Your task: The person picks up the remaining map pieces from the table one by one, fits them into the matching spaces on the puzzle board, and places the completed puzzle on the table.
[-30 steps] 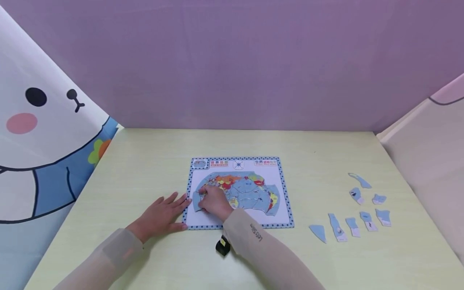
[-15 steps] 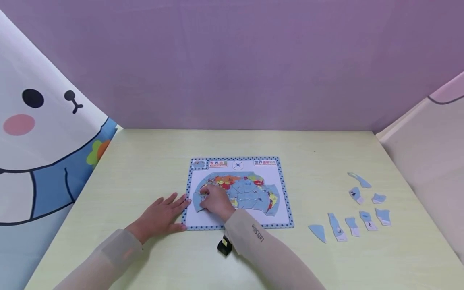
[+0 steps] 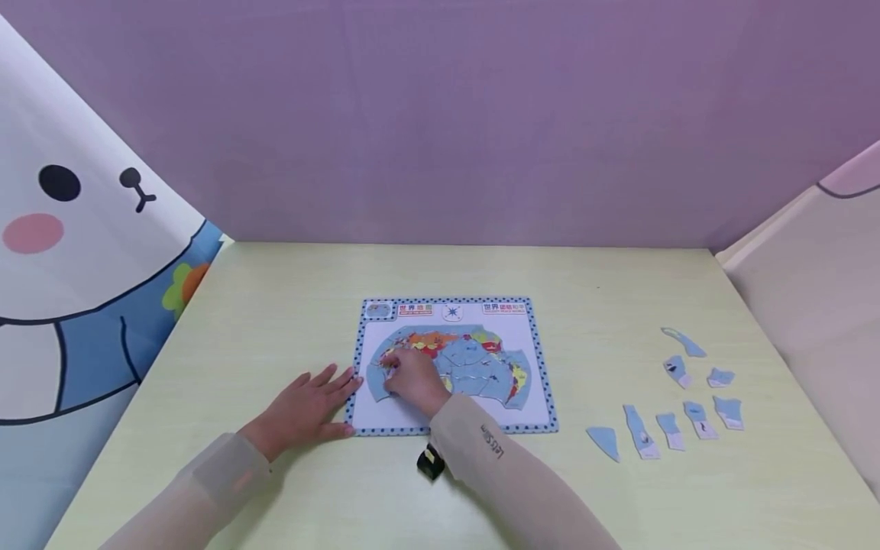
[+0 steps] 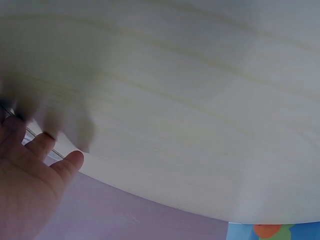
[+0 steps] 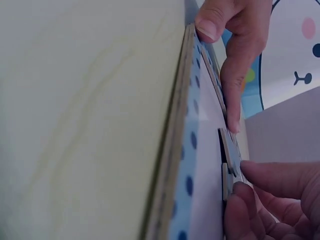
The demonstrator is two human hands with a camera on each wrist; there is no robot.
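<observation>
A map puzzle board [image 3: 381, 420] with a dotted blue border lies flat on the table, its blue world map [image 3: 474, 363] partly filled with pieces. My right hand [image 3: 415, 380] is over the map's lower left, thumb and fingertips curled in. In the right wrist view, those fingers pinch at a thin blue puzzle piece [image 5: 231, 150], whose edge stands slightly raised from the board. My left hand [image 3: 302, 409] lies spread at the board's left border, fingertips on it. The left wrist view shows its fingers [image 4: 70, 162] at the board's edge.
Several loose blue puzzle pieces [image 3: 639, 435] lie on the table [image 3: 275, 305] to the right of the board, among them a triangular one [image 3: 603, 443]. A black wrist camera [image 3: 431, 462] sits below my right wrist. A purple backdrop [image 3: 440, 122] stands behind the table.
My right hand has shifted slightly to the right over the lower left of the map. The left hand and the loose pieces stay where they were.
</observation>
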